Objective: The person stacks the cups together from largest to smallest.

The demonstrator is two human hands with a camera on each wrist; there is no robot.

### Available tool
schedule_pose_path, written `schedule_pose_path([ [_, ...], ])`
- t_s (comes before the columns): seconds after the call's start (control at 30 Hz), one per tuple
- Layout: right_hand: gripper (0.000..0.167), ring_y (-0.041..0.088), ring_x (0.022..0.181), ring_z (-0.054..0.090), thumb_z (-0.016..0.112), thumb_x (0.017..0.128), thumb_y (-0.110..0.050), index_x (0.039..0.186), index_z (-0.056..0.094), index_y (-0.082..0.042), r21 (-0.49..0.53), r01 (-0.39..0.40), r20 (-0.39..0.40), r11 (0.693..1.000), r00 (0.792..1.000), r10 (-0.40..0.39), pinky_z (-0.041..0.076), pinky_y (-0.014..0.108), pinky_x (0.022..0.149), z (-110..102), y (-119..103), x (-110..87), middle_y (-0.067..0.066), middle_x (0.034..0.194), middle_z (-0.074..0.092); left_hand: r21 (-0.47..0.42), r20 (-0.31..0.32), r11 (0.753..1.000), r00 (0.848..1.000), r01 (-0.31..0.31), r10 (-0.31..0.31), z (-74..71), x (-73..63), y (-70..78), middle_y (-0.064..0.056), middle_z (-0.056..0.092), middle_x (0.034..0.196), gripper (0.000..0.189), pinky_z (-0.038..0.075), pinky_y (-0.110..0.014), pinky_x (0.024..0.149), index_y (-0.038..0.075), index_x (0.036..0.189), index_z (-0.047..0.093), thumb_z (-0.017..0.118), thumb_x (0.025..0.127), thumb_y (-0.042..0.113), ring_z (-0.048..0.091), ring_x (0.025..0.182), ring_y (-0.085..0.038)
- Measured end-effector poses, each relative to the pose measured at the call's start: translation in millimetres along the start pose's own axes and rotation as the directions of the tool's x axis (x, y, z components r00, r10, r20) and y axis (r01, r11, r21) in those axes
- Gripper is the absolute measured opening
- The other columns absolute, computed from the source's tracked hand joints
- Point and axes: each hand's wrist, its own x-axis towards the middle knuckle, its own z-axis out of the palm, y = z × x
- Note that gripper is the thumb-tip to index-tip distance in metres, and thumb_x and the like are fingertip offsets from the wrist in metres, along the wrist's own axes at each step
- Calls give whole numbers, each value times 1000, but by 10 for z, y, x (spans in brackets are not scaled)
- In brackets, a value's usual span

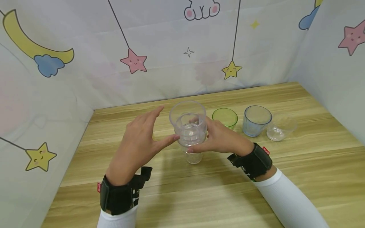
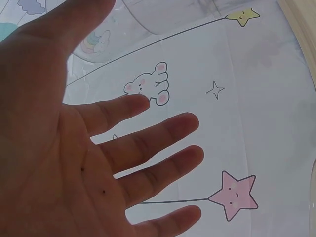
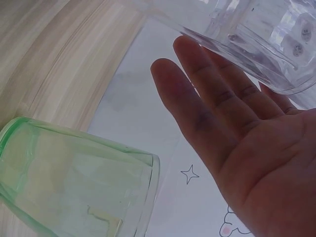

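Observation:
A stack of clear plastic cups (image 1: 190,136) stands upright near the middle of the table, one set inside another, the wide rim of the top cup uppermost. To its left my left hand (image 1: 139,136) is spread, its thumb tip right at the stack's side and the other fingers apart from it. In the left wrist view the palm (image 2: 84,163) holds nothing. My right hand (image 1: 222,136) is around the stack's right side, thumb in front and fingers behind. The right wrist view shows those fingers (image 3: 197,103) nearly straight beside a clear cup (image 3: 256,44).
Right of the stack, a green cup (image 1: 225,117), a blue cup (image 1: 256,122) and a clear cup (image 1: 280,128) stand in a row, the green one close behind my right hand. A printed white cloth (image 1: 171,72) walls the wooden table (image 1: 228,199) at the back and sides.

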Motion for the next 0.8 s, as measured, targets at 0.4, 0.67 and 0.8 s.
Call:
schedule_pose_path([
  [0.4, 81, 18, 109, 64, 92, 73, -36, 136, 45, -14, -10, -2, -4, 1000, 1000, 2, 52, 42, 91, 1, -3, 0, 3, 124, 65, 17, 46, 999, 998, 45, -46, -23, -29, -36, -22, 56, 139, 95, 38, -64, 101, 6, 152, 42, 81, 80, 56, 52, 127, -43],
  [0.67, 79, 19, 107, 65, 92, 74, -35, 135, 46, -14, 8, -9, 2, 1000, 1000, 9, 53, 41, 90, 1, -10, 1, 4, 123, 65, 42, 129, 992, 984, 121, -126, -31, -61, -79, -23, 56, 133, 96, 35, -66, 103, 7, 154, 38, 78, 82, 57, 48, 127, -44],
  [0.8, 79, 19, 107, 65, 92, 74, -35, 134, 46, -15, 17, -8, 6, 1000, 1000, 8, 53, 41, 90, 6, -9, 4, 4, 123, 65, 46, 147, 989, 979, 137, -143, -34, -68, -103, -24, 55, 135, 97, 34, -65, 104, 7, 155, 37, 78, 82, 57, 47, 129, -45],
])
